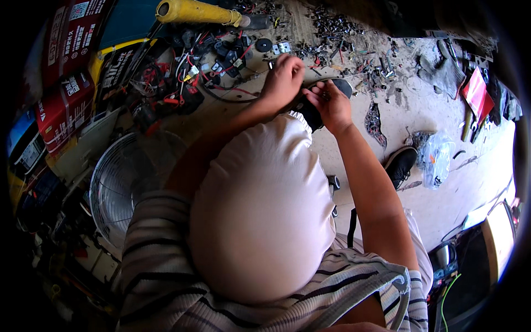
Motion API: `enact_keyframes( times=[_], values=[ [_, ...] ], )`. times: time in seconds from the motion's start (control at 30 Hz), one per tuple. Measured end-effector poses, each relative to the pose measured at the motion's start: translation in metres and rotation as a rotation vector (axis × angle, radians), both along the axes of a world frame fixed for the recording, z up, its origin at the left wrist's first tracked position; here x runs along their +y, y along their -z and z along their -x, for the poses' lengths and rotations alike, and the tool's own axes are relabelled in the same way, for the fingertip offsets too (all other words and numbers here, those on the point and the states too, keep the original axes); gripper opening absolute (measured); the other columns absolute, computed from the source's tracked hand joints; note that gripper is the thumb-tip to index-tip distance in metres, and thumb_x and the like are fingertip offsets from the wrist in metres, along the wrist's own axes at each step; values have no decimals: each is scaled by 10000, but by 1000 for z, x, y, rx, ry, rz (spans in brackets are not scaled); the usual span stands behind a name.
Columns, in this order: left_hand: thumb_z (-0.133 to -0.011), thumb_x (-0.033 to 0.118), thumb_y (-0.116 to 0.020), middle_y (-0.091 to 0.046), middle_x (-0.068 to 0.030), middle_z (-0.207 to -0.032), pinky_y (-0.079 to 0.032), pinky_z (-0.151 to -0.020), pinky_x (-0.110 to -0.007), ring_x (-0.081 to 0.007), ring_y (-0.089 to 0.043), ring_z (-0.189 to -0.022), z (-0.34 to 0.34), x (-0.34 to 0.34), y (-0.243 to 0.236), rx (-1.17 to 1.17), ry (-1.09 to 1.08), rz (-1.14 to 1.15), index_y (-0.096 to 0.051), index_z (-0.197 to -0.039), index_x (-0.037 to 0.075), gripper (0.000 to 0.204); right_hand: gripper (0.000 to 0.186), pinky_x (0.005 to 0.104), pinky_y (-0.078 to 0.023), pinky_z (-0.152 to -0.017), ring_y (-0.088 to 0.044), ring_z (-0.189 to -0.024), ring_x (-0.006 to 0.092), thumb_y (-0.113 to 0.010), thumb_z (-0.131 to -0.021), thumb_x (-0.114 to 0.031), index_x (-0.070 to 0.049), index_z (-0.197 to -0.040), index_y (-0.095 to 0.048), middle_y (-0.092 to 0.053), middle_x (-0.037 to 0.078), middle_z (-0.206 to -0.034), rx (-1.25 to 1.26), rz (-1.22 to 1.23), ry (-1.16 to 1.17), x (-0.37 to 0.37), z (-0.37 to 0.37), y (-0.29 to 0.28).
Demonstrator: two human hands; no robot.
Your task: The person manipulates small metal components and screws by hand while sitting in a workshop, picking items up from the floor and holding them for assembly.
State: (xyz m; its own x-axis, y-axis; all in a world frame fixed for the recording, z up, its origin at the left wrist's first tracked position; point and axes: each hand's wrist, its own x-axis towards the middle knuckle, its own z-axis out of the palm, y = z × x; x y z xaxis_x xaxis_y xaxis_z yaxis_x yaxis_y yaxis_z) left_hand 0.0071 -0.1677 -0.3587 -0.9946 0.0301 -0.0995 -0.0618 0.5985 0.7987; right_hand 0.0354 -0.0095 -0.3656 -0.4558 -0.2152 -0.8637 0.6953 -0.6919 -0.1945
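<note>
My left hand (283, 81) is raised over the front of my bent leg, its fingers curled in. Close to its right, my right hand (334, 108) pinches its fingertips together above a black shoe (344, 86). Anything held in either hand is too small or hidden to make out. The two hands are apart. Pale trousers (260, 216) cover the bent leg that fills the middle of the view. My other black shoe (401, 165) rests on the floor to the right.
Tangled wires and black connectors (224, 58) lie far left, below a yellow-handled tool (202, 12). Small screws and metal bits (337, 33) litter the far floor. A wire-guarded fan (113, 182) and red boxes (66, 110) stand left. A clear plastic bag (440, 157) and grey glove (442, 72) lie right.
</note>
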Motion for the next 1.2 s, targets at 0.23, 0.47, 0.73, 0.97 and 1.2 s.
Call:
enact_keyframes(
  times=[0.23, 0.47, 0.73, 0.97, 1.2],
  values=[
    [-829, 105, -631, -571, -71, -846, -464, -592, -256, -128, -563, -688, -31, -11, -9, -109, -9, -239, -583, -971, 26, 169, 313, 361, -567, -706, -642, -839, 349, -428, -958, -245, 51, -917, -522, -573, 143, -843, -22, 0, -27, 0, 1, 3],
    [-801, 144, -635, -597, -100, -853, -466, -661, -338, -241, -583, -743, -12, -33, 30, -51, -177, 197, -588, -940, 61, 169, 307, 337, -579, -691, -641, -857, 357, -426, -959, -242, 46, -906, -517, -570, 143, -842, -16, 18, -31, 1, 3, -4],
    [-754, 103, -643, -537, -130, -928, -470, -684, -405, -333, -563, -841, -6, -36, 44, -95, -99, 289, -548, -886, 68, 166, 305, 345, -576, -701, -641, -855, 360, -430, -958, -245, 43, -905, -516, -570, 144, -837, -24, 24, -24, 1, 3, -4],
    [-788, 40, -614, -591, -74, -892, -469, -591, -274, -149, -603, -689, -13, -25, 42, -7, -117, 57, -574, -938, 51, 155, 305, 346, -566, -754, -630, -896, 357, -420, -959, -260, 20, -901, -524, -580, 142, -855, -9, 31, -48, 3, 3, -4],
    [-820, 44, -606, -615, -24, -794, -439, -579, -216, -53, -561, -684, -12, -15, 26, -153, -179, -173, -559, -948, 56, 137, 309, 365, -572, -714, -643, -846, 362, -398, -968, -243, 40, -916, -513, -580, 157, -834, -18, 50, -21, 3, 3, -3]
  ],
)
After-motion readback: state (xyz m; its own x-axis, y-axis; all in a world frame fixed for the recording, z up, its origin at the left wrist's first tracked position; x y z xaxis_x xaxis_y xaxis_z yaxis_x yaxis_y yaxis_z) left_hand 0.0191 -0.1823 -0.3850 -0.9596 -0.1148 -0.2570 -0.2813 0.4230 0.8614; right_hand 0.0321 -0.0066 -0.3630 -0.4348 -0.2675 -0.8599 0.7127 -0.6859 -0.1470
